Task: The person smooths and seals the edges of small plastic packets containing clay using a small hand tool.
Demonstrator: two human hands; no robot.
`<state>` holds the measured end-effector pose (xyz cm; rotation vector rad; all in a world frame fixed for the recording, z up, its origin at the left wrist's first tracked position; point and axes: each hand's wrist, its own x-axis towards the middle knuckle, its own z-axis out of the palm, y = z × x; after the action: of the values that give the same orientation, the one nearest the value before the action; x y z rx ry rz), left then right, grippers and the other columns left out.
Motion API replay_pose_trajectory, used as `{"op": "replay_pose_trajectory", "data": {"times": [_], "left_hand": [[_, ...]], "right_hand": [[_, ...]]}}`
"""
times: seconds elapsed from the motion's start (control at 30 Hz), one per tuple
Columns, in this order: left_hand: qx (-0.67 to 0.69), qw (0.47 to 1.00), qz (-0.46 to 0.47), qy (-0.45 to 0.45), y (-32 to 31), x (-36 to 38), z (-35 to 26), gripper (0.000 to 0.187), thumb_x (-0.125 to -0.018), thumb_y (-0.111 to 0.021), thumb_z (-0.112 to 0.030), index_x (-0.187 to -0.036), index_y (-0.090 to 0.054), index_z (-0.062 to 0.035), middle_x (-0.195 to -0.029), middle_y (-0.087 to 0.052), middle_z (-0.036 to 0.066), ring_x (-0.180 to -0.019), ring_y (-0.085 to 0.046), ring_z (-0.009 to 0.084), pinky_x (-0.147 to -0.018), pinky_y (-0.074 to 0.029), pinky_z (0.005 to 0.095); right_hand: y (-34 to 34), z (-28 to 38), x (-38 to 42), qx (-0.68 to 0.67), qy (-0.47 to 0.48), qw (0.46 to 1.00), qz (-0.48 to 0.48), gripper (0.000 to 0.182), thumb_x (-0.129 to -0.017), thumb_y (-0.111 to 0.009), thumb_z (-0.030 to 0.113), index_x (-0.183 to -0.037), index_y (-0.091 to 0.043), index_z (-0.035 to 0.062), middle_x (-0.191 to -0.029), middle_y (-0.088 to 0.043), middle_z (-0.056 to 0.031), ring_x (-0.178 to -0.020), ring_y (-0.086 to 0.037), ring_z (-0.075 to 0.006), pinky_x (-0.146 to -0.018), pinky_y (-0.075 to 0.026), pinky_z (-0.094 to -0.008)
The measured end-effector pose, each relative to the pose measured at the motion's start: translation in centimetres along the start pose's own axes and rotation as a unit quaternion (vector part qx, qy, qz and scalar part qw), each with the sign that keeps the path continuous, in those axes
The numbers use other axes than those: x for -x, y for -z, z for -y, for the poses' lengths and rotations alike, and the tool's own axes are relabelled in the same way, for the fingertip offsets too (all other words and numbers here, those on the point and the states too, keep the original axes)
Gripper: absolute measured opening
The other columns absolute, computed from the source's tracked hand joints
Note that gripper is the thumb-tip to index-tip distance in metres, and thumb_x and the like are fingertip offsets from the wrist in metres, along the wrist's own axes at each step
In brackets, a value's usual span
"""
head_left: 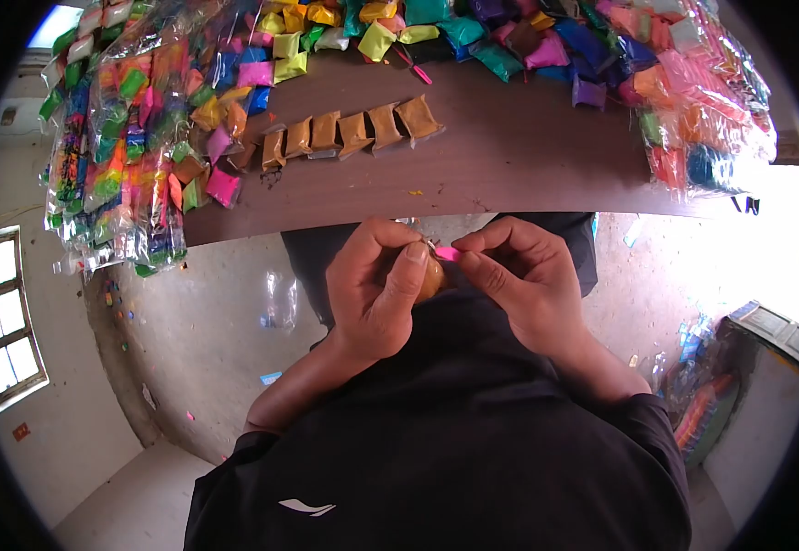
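Note:
My left hand [376, 289] is closed, thumb and forefinger pinching the top of an orange-brown clay packet [431, 280], which hangs partly hidden behind the fingers. Against that pinched end sits a small bright pink piece [448, 253], and my right hand [528, 285] holds its right end between thumb and fingertips. Both hands meet in front of my body, just below the table's near edge. On the brown table [500, 147] beyond them, a row of several tan clay packets [353, 133] lies side by side.
Bagged colourful clay packets [124, 147] pile up at the table's left, with more clear bags [702, 101] at the right. Loose coloured packets [436, 23] line the back. A thin pink tool [415, 68] lies near them. Plastic wrappers [278, 301] litter the floor.

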<state>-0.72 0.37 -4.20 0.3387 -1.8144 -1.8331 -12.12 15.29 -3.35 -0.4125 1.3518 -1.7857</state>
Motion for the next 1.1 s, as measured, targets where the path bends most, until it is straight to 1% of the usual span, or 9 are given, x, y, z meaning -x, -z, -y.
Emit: {"op": "replay_pose_trajectory", "data": {"times": [0.23,0.47,0.53,0.77,0.87,0.93,0.97,1.03,1.1], "left_hand": [[0.021,1.000,-0.011,0.009,-0.4,-0.1,-0.1,0.009,-0.104,-0.057,-0.006,-0.101,-0.056,0.0021,-0.080,-0.058,0.000,-0.069,-0.047,0.0017,-0.061,-0.038,0.0197],[-0.022,1.000,0.008,-0.004,-0.5,-0.1,0.2,0.008,-0.104,-0.054,-0.005,-0.100,-0.056,0.0016,-0.076,-0.055,-0.002,-0.066,-0.045,0.0016,-0.058,-0.035,0.0202],[0.001,1.000,-0.009,0.015,-0.4,-0.2,0.1,0.007,-0.104,-0.054,-0.004,-0.099,-0.056,0.0011,-0.076,-0.055,-0.003,-0.067,-0.045,0.0013,-0.058,-0.035,0.0201],[-0.032,0.999,0.018,-0.018,-0.5,-0.4,0.1,0.006,-0.102,-0.055,-0.003,-0.098,-0.056,0.0011,-0.072,-0.057,-0.002,-0.063,-0.047,0.0011,-0.056,-0.036,0.0199],[-0.083,0.996,0.013,-0.036,-0.6,-0.5,0.0,0.006,-0.102,-0.055,-0.002,-0.097,-0.056,0.0011,-0.070,-0.057,-0.001,-0.061,-0.048,0.0018,-0.054,-0.038,0.0206],[-0.160,0.984,-0.016,-0.072,-1.2,-0.7,0.2,0.007,-0.102,-0.055,-0.003,-0.096,-0.056,0.0012,-0.070,-0.057,0.000,-0.061,-0.049,0.0025,-0.054,-0.039,0.0210],[-0.160,0.984,-0.016,-0.072,-1.3,-0.8,0.3,0.007,-0.102,-0.055,-0.003,-0.096,-0.056,0.0012,-0.070,-0.057,0.000,-0.061,-0.049,0.0025,-0.054,-0.039,0.0210],[-0.122,0.991,-0.044,-0.032,-1.4,-0.8,0.5,0.008,-0.103,-0.056,-0.004,-0.096,-0.057,0.0012,-0.073,-0.059,0.000,-0.065,-0.050,0.0028,-0.057,-0.041,0.0213],[-0.075,0.995,-0.061,0.027,-1.3,-0.8,0.6,0.009,-0.103,-0.057,-0.005,-0.096,-0.057,0.0013,-0.077,-0.060,0.001,-0.069,-0.051,0.0029,-0.061,-0.042,0.0212]], "right_hand": [[-0.6,-1.0,-0.1,-0.138,-0.002,0.990,0.011,0.007,-0.101,-0.066,0.005,-0.103,-0.066,-0.0018,-0.096,-0.069,-0.0020,-0.088,-0.062,-0.0058,-0.078,-0.049,-0.0205],[-0.4,-0.8,-0.2,-0.104,0.001,0.995,-0.004,0.007,-0.101,-0.066,0.006,-0.103,-0.066,-0.0014,-0.095,-0.068,-0.0009,-0.085,-0.060,-0.0043,-0.076,-0.049,-0.0200],[-0.3,-0.7,-0.1,-0.034,0.006,0.999,-0.007,0.007,-0.101,-0.066,0.005,-0.102,-0.066,-0.0015,-0.094,-0.068,-0.0005,-0.085,-0.060,-0.0035,-0.075,-0.048,-0.0193],[-0.5,-0.2,-0.4,-0.072,0.000,0.997,-0.004,0.007,-0.100,-0.067,0.005,-0.101,-0.066,-0.0014,-0.093,-0.068,0.0002,-0.086,-0.061,-0.0031,-0.076,-0.049,-0.0195],[-0.6,-0.1,-0.6,-0.069,-0.001,0.998,-0.013,0.006,-0.099,-0.067,0.005,-0.101,-0.065,0.0005,-0.092,-0.066,0.0012,-0.080,-0.059,-0.0025,-0.070,-0.046,-0.0184],[-0.2,-0.4,-1.0,-0.229,-0.122,0.966,-0.005,0.007,-0.101,-0.065,0.010,-0.100,-0.063,0.0042,-0.089,-0.062,0.0024,-0.069,-0.053,-0.0036,-0.062,-0.040,-0.0186],[-0.4,-0.7,-1.2,-0.229,-0.121,0.966,-0.005,0.007,-0.101,-0.065,0.010,-0.100,-0.063,0.0042,-0.089,-0.062,0.0024,-0.069,-0.053,-0.0036,-0.062,-0.040,-0.0186],[-1.1,-1.5,-1.5,-0.379,-0.169,0.909,-0.039,0.008,-0.103,-0.062,0.018,-0.099,-0.061,0.0102,-0.078,-0.054,0.0042,-0.056,-0.035,-0.0044,-0.051,-0.027,-0.0216],[-0.8,-1.7,-1.7,-0.404,-0.162,0.900,-0.027,0.010,-0.102,-0.062,0.018,-0.096,-0.058,0.0108,-0.080,-0.053,0.0033,-0.056,-0.033,-0.0055,-0.051,-0.028,-0.0219]]}}
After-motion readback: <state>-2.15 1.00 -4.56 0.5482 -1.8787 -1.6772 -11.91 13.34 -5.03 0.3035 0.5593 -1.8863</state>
